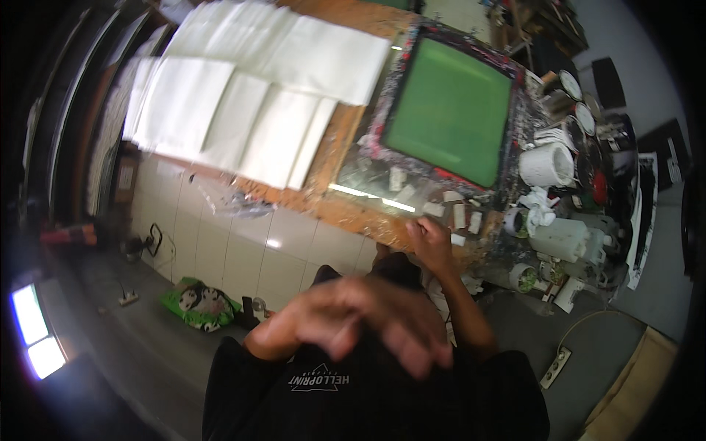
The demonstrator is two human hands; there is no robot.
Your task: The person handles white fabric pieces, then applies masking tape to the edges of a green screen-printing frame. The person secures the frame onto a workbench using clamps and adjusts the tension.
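Observation:
My left hand (375, 312) is raised close in front of my chest, blurred, with its fingers bent but apart and nothing visible in them. At the front edge of the wooden table, my right hand (431, 241) has its fingers curled together; whether anything is inside cannot be seen. Several small whitish blocks (460, 215) lie just beyond it on a glass plate (357, 176). Behind them rests a screen-printing frame with green mesh (452, 110), its border stained with pink and dark ink. White sheets (250, 95) overlap in rows across the table's left part.
On the right stand a white bucket (546, 165), several tubs and a translucent jerrycan (559, 239). A power strip (556, 367) lies at the lower right. On the left, a green bag (200, 303) sits beside the tiled floor (250, 242), and dark racks (73, 110) rise.

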